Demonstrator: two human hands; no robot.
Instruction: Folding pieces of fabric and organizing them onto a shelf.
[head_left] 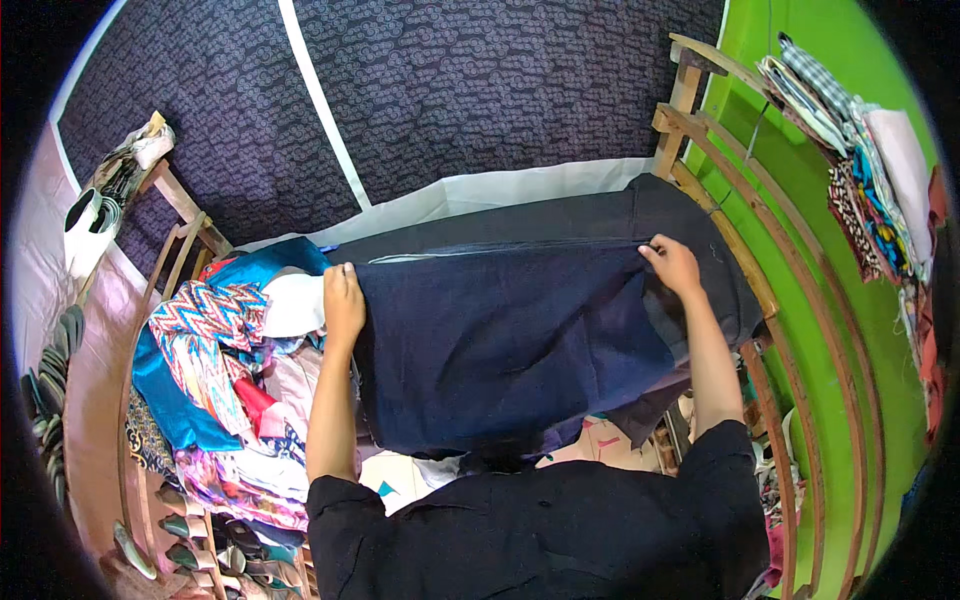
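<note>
A dark navy cloth is spread between my two hands, its far edge pulled nearly straight and its near edge hanging toward my body. My left hand is closed on the far left corner. At the far right corner, my right hand pinches the edge between thumb and fingers. Under and behind the navy cloth lies a black cloth, covering the surface. Right beside my left hand, a white rounded piece rests on a heap of mixed fabrics.
The heap at left includes a zigzag-patterned cloth and teal shiny fabric. Curved wooden rails run along the right by a green wall. Folded fabrics hang at far right; shoes stand on a lower-left rack.
</note>
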